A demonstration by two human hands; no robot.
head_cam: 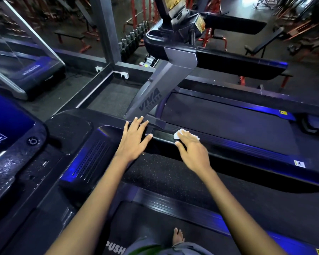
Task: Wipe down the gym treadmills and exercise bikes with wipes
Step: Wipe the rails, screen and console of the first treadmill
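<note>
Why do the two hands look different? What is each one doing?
The right hand presses a white wipe onto the treadmill's side rail; the left hand holds nothing. The left hand's fingers are spread wide, while the right hand's lie closer together over the wipe. The left hand sits nearer the grey post; the right is farther along the rail. Both lie flat, palms down, on the same treadmill.

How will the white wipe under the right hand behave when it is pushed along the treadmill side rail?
The white wipe looks crumpled and thin, so it is probably floppy and light. Under the flat right hand it should slide easily on the glossy side rail, though it may bunch up or fold.
</note>
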